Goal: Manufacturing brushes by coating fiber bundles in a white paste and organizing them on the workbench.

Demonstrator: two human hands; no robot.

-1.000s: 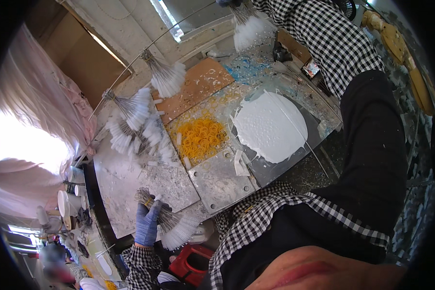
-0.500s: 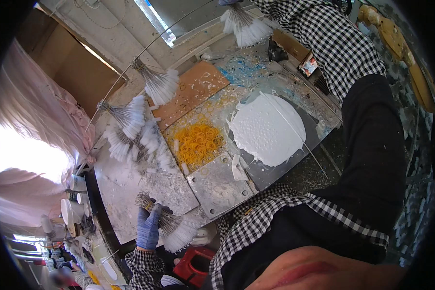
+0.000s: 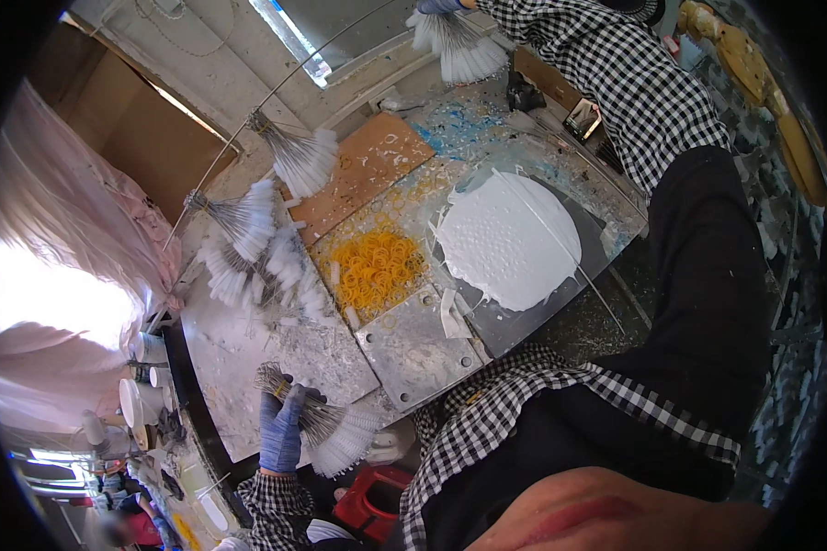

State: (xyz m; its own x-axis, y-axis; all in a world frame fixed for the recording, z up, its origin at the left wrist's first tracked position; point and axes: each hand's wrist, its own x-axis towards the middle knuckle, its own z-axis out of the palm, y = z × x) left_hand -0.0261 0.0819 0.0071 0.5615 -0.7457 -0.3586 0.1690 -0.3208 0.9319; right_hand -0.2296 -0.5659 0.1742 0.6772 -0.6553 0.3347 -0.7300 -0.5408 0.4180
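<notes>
My left hand (image 3: 281,430), in a blue glove, is closed around a bundle of thin wire brushes (image 3: 345,436) whose white bristle ends fan out to the right. A yellow rubber band circles its wires. At the upper edge my right hand (image 3: 441,5), also gloved and partly cut off, closes on the top of another wire-brush bundle (image 3: 464,50), white ends hanging down. A thin rod (image 3: 326,50) slants leftward from near that hand. Two more bundles (image 3: 301,156) (image 3: 241,220) hang along it by their wire ends.
On the worktable lie a heap of yellow rubber bands (image 3: 377,271), a round spread of white paste (image 3: 508,241) with a thin stick across it, a metal plate (image 3: 418,354) and a brown board (image 3: 363,174). Loose brushes (image 3: 289,271) lie at left. Below is a red container (image 3: 372,503); buckets (image 3: 140,402) stand lower left.
My right hand and its bundle have shifted slightly left. My left hand keeps its grip almost in place. At far lower left, a person in red has come into view.
</notes>
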